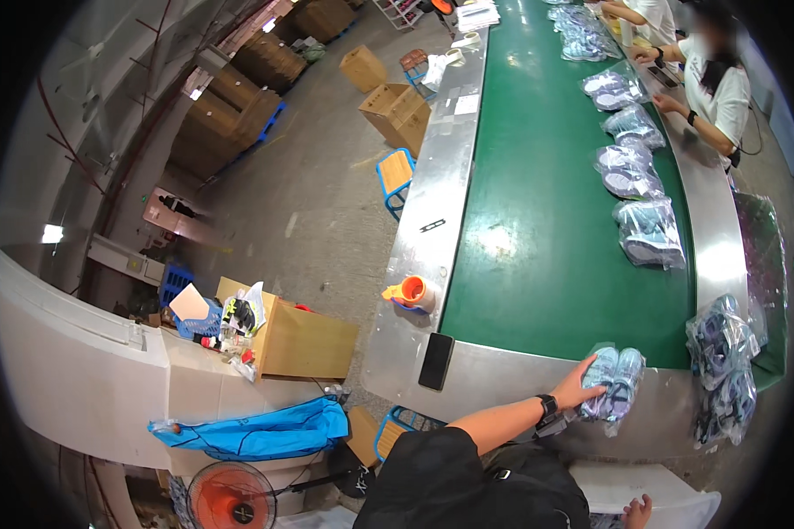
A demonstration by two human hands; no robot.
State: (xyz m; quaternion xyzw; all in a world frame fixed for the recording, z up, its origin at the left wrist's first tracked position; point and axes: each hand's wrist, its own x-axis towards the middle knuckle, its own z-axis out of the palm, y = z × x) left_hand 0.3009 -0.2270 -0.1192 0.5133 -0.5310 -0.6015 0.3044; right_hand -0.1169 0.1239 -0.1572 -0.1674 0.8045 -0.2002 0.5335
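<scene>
My left hand (581, 386), with a dark watch on its wrist, grips a pair of light blue and lilac shoes (616, 388) in a clear plastic bag. The pair is at the near metal edge of the green conveyor belt (538, 220). Low in the picture, my right hand (637, 511) is beside a white plastic bin (657, 485); its fingers are apart and hold nothing visible. More bagged shoes (723, 339) are heaped at the belt's near right corner. Several bagged pairs (651, 231) lie in a row along the belt's right side.
A black phone (436, 361) and an orange cup (415, 289) sit on the left metal rim. Co-workers (719, 88) stand along the far right side. Blue-framed stools (396, 176) and cardboard boxes (397, 115) are on the floor at left. A red fan (231, 501) is at lower left.
</scene>
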